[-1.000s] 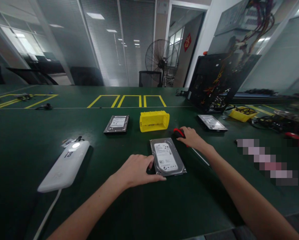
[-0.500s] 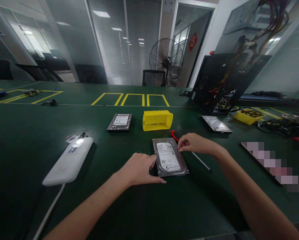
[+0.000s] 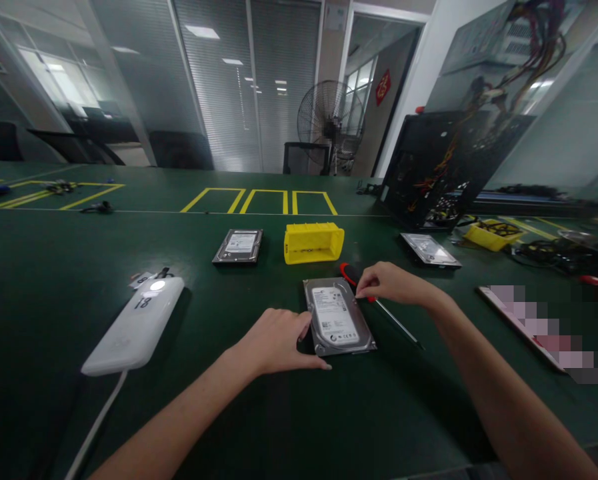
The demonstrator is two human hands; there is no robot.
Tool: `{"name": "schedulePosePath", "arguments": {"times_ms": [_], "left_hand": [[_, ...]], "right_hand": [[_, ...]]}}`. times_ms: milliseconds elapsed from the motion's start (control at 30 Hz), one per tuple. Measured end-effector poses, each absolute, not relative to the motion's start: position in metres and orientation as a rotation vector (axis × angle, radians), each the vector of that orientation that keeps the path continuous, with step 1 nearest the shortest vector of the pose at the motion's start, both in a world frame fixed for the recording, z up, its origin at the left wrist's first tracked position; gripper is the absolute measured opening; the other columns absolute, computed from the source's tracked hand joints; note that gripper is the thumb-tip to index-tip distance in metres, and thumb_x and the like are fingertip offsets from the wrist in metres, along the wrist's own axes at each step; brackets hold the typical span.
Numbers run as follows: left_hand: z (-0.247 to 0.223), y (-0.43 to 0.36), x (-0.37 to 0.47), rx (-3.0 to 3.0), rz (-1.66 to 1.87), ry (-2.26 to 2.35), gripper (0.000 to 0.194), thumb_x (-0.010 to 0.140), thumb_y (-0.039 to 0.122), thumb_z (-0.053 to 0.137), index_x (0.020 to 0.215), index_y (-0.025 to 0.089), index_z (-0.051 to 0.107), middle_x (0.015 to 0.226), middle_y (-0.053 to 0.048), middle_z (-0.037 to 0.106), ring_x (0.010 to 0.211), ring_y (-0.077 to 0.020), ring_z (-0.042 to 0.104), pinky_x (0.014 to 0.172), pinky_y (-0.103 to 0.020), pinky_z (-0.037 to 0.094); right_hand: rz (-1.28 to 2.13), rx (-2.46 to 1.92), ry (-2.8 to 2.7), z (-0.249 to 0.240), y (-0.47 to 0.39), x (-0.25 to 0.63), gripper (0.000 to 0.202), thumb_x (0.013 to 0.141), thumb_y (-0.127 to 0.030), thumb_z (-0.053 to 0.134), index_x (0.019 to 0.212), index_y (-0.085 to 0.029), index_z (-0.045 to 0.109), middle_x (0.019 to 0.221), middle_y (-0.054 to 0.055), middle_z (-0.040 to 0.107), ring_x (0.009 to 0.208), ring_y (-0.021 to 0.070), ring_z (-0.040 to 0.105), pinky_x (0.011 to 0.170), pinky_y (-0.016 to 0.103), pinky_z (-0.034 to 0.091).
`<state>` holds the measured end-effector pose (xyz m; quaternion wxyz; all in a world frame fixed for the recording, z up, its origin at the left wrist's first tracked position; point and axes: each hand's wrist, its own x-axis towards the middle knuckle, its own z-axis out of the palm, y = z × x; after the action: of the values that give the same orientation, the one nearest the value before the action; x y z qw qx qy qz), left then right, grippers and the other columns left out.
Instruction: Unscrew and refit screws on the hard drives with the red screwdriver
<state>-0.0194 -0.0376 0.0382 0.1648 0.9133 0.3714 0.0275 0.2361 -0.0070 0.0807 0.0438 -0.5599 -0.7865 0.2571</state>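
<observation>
A silver hard drive (image 3: 336, 319) with a white label lies flat on the green table, label up. My left hand (image 3: 277, 340) rests at its left side, thumb and fingers apart, fingertips by the drive's edge. Over the drive's upper right edge, my right hand (image 3: 386, 283) has its thumb and index finger pinched together; anything between them is too small to make out. Partly beneath that hand lies a screwdriver (image 3: 397, 321) with a red and black handle, its shaft pointing toward the lower right. Behind the drive, a yellow bin (image 3: 313, 243) lies on its side.
Two more hard drives lie at the back left (image 3: 239, 247) and right (image 3: 430, 251). A white power bank (image 3: 136, 325) with a cable is at left. An open computer case (image 3: 429, 170), a second yellow bin (image 3: 493, 235), cables and a pixelated flat object (image 3: 543, 333) occupy the right.
The view has shifted slightly. My right hand sits a little differently at the drive's edge, and more of the screwdriver's red handle shows beneath it. My left hand stays beside the drive.
</observation>
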Motion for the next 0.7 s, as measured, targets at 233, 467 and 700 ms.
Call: {"name": "schedulePosePath", "arguments": {"times_ms": [233,467,700], "left_hand": [[0.042,-0.0394,-0.0186,2.6,0.039,1.076,0.059,0.067,0.075,0.046,0.08,0.018,0.052,0.078,-0.003,0.06,0.066,-0.0177,0.054,0.057,-0.027,0.035],[0.0454,-0.0406,-0.0182,2.592,0.031,1.074,0.058,0.067,0.074,0.047,0.082,0.018,0.053,0.079,-0.004,0.06,0.067,-0.0183,0.055,0.058,-0.028,0.036],[0.0434,-0.0393,-0.0183,2.62,0.02,1.077,0.059,0.067,0.075,0.047,0.082,0.018,0.052,0.079,-0.004,0.061,0.067,-0.0192,0.056,0.057,-0.028,0.036]], "right_hand": [[0.884,-1.657,-2.427,0.0794,-0.0073,0.2373,0.023,0.077,-0.029,0.059,0.088,-0.012,0.07,0.084,0.006,0.068,0.073,0.0151,0.06,0.064,0.025,0.043],[0.888,-1.648,-2.479,0.0773,-0.006,0.2359,0.021,0.077,-0.028,0.057,0.085,-0.014,0.07,0.084,0.005,0.069,0.079,0.0168,0.061,0.069,0.026,0.043],[0.925,-1.601,-2.422,0.0787,-0.0036,0.2427,0.024,0.077,-0.031,0.058,0.084,-0.012,0.07,0.078,0.005,0.068,0.069,0.0144,0.06,0.064,0.024,0.043]]}}
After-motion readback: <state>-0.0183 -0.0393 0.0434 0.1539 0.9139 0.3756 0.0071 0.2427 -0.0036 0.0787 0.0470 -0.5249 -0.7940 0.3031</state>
